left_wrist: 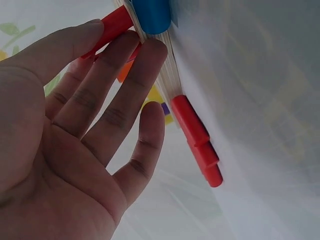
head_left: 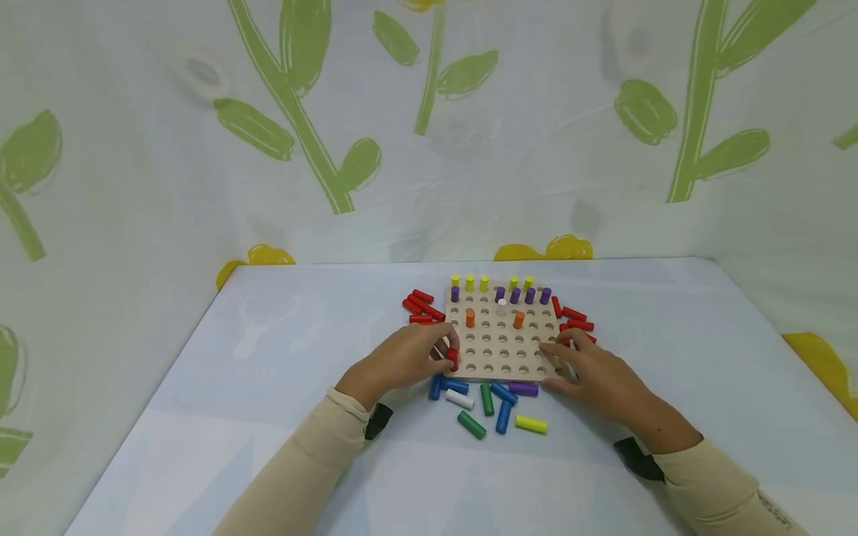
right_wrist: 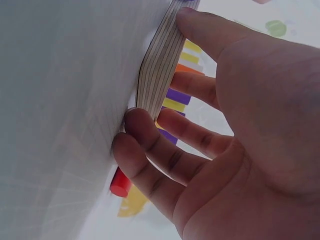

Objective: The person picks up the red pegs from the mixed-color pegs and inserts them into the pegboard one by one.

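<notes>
A light wooden pegboard (head_left: 496,360) with rows of round holes lies on the table. My left hand (head_left: 405,353) pinches a red peg (head_left: 453,359) upright over its near left corner; thumb and fingertips meet at the peg in the left wrist view. My right hand (head_left: 599,376) rests at the near right corner, thumb at the front edge and other fingers spread over the top and right side. Yellow pegs (head_left: 470,284) stand in the far row, purple pegs (head_left: 515,295) in the row before it. Two orange pegs (head_left: 471,318) and a white peg (head_left: 502,307) stand nearer.
Loose red pegs lie left (head_left: 425,306) and right (head_left: 575,314) of the board. In front are loose blue pegs (head_left: 503,417), green pegs (head_left: 472,425), a white peg (head_left: 459,399), a purple peg (head_left: 523,388) and a yellow peg (head_left: 531,424). A patterned curtain (head_left: 523,164) hangs behind the table.
</notes>
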Motion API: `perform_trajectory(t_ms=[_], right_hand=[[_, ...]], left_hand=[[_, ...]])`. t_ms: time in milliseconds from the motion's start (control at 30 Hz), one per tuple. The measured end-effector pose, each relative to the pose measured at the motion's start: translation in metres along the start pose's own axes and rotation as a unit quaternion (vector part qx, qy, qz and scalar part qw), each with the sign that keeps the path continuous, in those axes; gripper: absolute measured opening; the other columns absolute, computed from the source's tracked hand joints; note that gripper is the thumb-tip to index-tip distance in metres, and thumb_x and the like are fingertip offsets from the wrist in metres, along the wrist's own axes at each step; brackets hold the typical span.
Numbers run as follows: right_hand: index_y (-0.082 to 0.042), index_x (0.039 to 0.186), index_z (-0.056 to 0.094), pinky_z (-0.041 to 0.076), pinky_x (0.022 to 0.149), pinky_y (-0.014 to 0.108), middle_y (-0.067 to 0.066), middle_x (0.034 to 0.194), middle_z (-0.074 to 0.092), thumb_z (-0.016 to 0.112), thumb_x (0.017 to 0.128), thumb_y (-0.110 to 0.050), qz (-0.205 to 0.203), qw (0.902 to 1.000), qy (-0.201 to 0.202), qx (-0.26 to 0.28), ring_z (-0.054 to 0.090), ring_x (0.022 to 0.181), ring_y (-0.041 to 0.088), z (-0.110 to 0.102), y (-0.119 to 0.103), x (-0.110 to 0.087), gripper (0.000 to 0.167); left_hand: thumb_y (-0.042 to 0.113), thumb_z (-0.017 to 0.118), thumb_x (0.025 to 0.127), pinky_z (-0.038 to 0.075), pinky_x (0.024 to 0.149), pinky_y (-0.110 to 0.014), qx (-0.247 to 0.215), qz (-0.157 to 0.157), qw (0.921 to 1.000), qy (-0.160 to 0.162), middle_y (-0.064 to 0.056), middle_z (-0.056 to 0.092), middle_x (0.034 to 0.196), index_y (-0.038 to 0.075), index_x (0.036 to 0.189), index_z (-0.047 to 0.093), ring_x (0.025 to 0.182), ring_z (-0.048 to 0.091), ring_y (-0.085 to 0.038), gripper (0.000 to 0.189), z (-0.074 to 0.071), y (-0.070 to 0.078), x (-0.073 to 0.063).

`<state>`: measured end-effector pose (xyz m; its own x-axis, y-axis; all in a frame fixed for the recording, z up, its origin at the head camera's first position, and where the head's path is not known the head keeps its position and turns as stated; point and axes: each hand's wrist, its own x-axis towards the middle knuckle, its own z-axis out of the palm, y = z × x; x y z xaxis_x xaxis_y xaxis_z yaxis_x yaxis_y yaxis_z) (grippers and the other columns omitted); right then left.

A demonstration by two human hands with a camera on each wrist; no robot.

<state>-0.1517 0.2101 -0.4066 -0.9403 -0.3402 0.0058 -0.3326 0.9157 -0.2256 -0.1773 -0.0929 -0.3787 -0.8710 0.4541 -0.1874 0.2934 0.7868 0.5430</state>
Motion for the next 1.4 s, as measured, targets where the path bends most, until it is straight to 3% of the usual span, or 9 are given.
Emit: perform_trajectory(t_ms=[567, 1100, 1400], right_hand=[[-0.018, 0.137, 0.062, 0.061, 0.077, 0.043, 0.018, 0.128, 0.054, 0.082, 0.08, -0.044, 0.003, 1.0, -0.001, 0.005, 0.062, 0.095, 0.026, 0.001, 0.001, -0.002, 0.065], [-0.018, 0.138, 0.062, 0.06, 0.069, 0.035, 0.018, 0.128, 0.054, 0.081, 0.081, -0.043, 0.003, 0.9999, -0.007, 0.008, 0.059, 0.087, 0.021, 0.002, 0.003, 0.002, 0.065], [-0.017, 0.137, 0.062, 0.06, 0.069, 0.036, 0.019, 0.128, 0.054, 0.082, 0.081, -0.043, -0.002, 1.0, -0.003, 0.002, 0.059, 0.086, 0.022, 0.001, 0.004, 0.002, 0.065]], left_hand=[[0.024, 0.079, 0.087, 0.054, 0.082, -0.024, 0.02, 0.017, 0.9997, 0.0, 0.011, 0.07, 0.097, 0.029, 0.097, 0.064, 0.09, 0.062, -0.008, 0.019, 0.003, -0.001, 0.002], [0.023, 0.072, 0.092, 0.056, 0.085, -0.027, 0.0, 0.019, 0.9998, -0.01, 0.009, 0.069, 0.104, 0.025, 0.112, 0.065, 0.097, 0.063, -0.009, 0.021, -0.009, -0.001, -0.003], [0.025, 0.07, 0.095, 0.056, 0.088, -0.031, 0.032, 0.003, 0.999, 0.03, 0.006, 0.068, 0.111, 0.02, 0.119, 0.066, 0.102, 0.062, -0.013, 0.025, -0.011, -0.006, 0.0]])
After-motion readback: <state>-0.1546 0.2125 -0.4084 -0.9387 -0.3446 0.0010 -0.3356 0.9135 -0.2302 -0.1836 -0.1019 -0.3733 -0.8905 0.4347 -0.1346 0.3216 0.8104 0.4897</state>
